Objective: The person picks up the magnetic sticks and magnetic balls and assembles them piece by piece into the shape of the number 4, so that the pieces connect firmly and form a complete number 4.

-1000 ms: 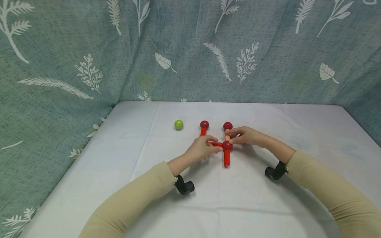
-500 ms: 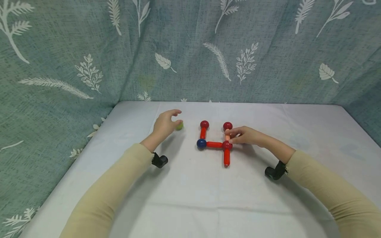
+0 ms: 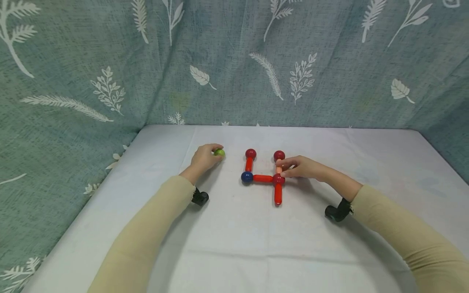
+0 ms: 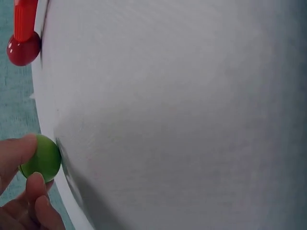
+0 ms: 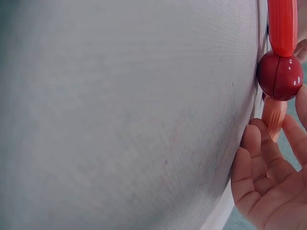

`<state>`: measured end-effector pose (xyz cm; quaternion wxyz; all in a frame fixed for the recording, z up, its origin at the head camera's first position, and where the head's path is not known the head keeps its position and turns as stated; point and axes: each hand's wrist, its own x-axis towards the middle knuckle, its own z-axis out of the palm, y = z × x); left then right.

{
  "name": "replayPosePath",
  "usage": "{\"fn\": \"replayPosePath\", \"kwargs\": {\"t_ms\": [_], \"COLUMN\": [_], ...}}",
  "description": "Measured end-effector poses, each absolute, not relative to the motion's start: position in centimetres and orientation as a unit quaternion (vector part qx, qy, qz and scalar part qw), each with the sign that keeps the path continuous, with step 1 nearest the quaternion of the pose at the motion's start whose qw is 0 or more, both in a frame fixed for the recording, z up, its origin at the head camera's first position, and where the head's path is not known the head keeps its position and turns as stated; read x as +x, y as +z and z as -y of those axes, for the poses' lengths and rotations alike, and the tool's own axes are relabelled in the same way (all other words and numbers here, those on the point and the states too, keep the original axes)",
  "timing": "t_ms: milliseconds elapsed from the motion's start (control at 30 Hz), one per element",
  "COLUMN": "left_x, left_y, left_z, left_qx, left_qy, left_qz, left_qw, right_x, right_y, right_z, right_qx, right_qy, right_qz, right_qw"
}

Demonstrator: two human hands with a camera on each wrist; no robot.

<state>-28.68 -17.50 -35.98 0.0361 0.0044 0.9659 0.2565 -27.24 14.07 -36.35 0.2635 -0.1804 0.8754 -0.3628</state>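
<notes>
At the left, my left hand [image 3: 202, 158] pinches a green ball [image 3: 219, 152] between thumb and fingers; the left wrist view shows the grip on the ball [image 4: 45, 159] close up, at the cloth. My right hand [image 3: 305, 167] holds an orange rod [image 5: 274, 114], its fingers and thumb around it by a dark red ball [image 5: 279, 75]. That rod belongs to a ball-and-rod construction lying flat. A red rod [image 3: 263, 178] links its near red ball [image 3: 278, 179] to a blue ball [image 3: 247, 177]. Fingers partly cover the orange rod.
From the blue ball another red rod [image 3: 249, 164] runs back to a red ball [image 3: 250, 154]. A second far ball [image 3: 279, 155] tops the orange rod. One red rod [image 3: 278, 195] points toward me. White cloth [image 3: 234, 240] covers the table; a leafy curtain [image 3: 227, 97] hangs behind.
My left hand has left the construction's blue ball and rod, moved left and back, and taken hold of the green ball. My right hand has stayed at the orange rod.
</notes>
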Motion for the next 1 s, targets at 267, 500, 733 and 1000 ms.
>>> {"fn": "replayPosePath", "kwargs": {"t_ms": [267,500,733,1000], "left_x": [-28.6,-28.4,-27.1,-23.6], "left_y": [-36.2,-36.2,-36.2,-35.4], "left_z": [17.8,18.2,18.1,17.1], "left_qx": [-0.01,-0.023,-0.012,0.044], "left_qy": [0.268,0.271,0.3,0.337], "left_qz": [-0.963,-0.962,-0.953,-0.939], "left_qw": [0.037,0.038,0.044,0.043], "right_x": [-27.3,-27.3,-27.3,-27.3], "right_y": [-36.5,-36.5,-36.4,-36.3], "right_z": [-14.2,-14.1,-14.1,-14.1], "right_qx": [-0.182,-0.182,-0.185,-0.185], "right_qy": [-0.363,-0.366,-0.366,-0.364], "right_qz": [-0.876,-0.874,-0.873,-0.874], "right_qw": [0.26,0.264,0.264,0.262]}}
